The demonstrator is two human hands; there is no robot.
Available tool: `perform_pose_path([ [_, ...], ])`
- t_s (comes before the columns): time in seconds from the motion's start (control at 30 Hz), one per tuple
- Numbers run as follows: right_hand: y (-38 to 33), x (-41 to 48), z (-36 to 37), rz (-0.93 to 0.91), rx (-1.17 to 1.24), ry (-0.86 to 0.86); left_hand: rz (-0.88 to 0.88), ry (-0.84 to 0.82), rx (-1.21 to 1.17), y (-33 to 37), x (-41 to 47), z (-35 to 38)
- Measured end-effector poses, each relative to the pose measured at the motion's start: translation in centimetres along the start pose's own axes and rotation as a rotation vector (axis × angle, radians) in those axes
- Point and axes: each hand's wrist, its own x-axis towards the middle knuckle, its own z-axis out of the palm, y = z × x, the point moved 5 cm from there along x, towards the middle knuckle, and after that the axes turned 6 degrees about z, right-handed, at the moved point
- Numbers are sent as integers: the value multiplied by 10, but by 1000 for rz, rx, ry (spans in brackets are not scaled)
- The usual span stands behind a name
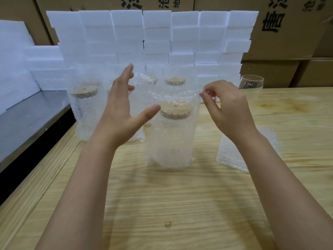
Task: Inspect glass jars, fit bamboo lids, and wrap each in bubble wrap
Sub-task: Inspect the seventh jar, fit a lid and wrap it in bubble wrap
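Two bare hands, mine, are raised over a pale wooden table [171, 204]. Between them stands a jar [171, 136] with its round bamboo lid [175, 110] on. It is upright inside a sleeve of bubble wrap [180, 94] that rises above the lid.

My left hand [117, 112] is spread, fingers straight and apart. The thumb reaches toward the lid, just short of the wrap, and holds nothing.

My right hand [232, 112] has curled fingers. The fingertips [202, 95] are drawn together at the sleeve's top edge; I cannot tell whether they pinch it.

Below my right wrist a loose sheet of wrap [232, 157] lies flat on the table. Beyond my right knuckles stands a bare glass [251, 89].

Behind my left fingers stand more wrapped jars [84, 114] with lids. Farther back is a wall of white foam blocks [153, 37], then cardboard boxes [288, 24].
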Motion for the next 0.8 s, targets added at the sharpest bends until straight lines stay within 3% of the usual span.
perform_pose_path([
  [0.1, 2, 0, 0, 129, 182, 25, -242, -117, -433, -16, -11, 18],
  [0.2, 5, -2, 5, 274, 392, 12, -292, -327, -542, -16, -23, 45],
  [0.27, 7, -5, 15, 377, 566, -44, -273, -304, -591, -14, -27, 59],
  [0.43, 16, -25, 52, 687, 951, -574, -401, -108, -719, -30, -32, 81],
  [0.53, 19, -42, 68, 668, 916, -826, -436, -47, -743, -30, -29, 88],
  [0.8, 20, -46, 75, 774, 1055, -668, -507, -77, -674, -20, -20, 95],
])
